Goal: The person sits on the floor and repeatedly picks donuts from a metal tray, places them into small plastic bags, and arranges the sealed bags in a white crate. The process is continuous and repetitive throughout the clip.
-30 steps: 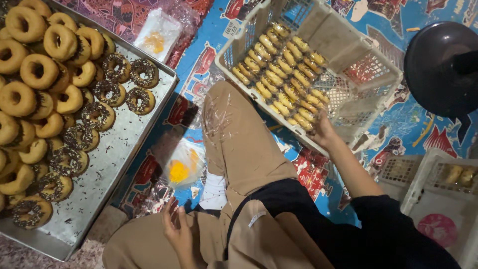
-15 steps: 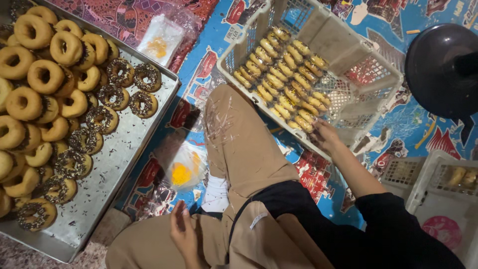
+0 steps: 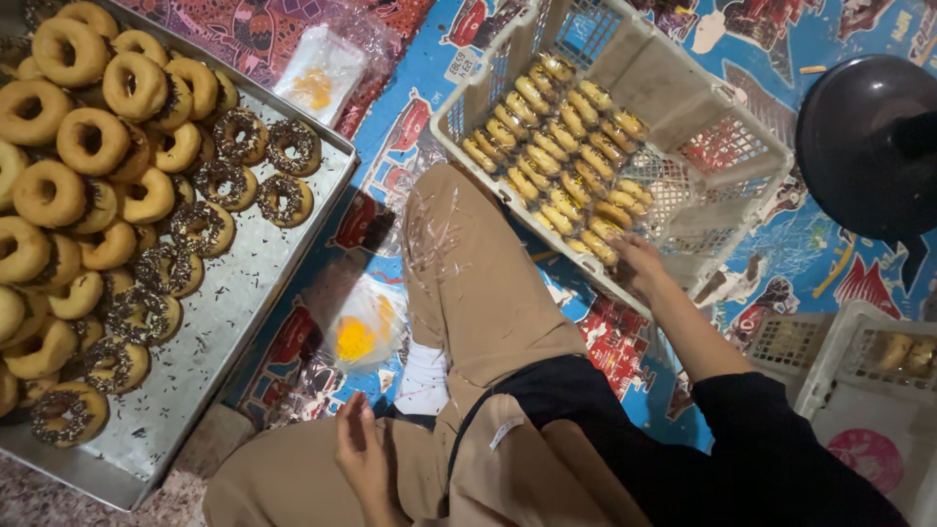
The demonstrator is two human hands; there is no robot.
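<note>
While the right hand (image 3: pixel 639 262) rests at the near edge of the white slatted plastic crate (image 3: pixel 727 146), its fingers curl loosely over the nearest of the wrapped yellow pastries (image 3: pixel 561 141); whether they actually pinch one I cannot tell, since the fingertips are hidden among the packets. The pastries lie in tidy rows filling roughly the left half of the crate floor, while the right half shows bare lattice, so by my reckoning the packing stands about midway. The left hand (image 3: pixel 363 459) lies slack and empty on the tan trouser leg (image 3: pixel 478 283), fingers gently spread, holding nothing.

To the left, the large rectangular metal tray (image 3: pixel 234 322) holds plain golden ring doughnuts (image 3: pixel 83 141) heaped at its far side and chocolate-sprinkled doughnuts (image 3: pixel 244 161) along the inner edge of the heap; a broad strip of the tray near the knee is bare but scattered with sprinkles. A clear plastic bag with orange filling (image 3: pixel 356 332) lies on the patterned blue mat (image 3: pixel 810 263) between tray and leg.

Room is tight: the raised knee sits just beside the crate's near rim, and the tray's edge runs close along the other side of the leg. A round black fan base (image 3: pixel 864 141) stands beyond the crate's right wall, and a second white crate (image 3: pixel 859 381) sits just beside the right forearm, so open mat remains mainly past the knee
</note>
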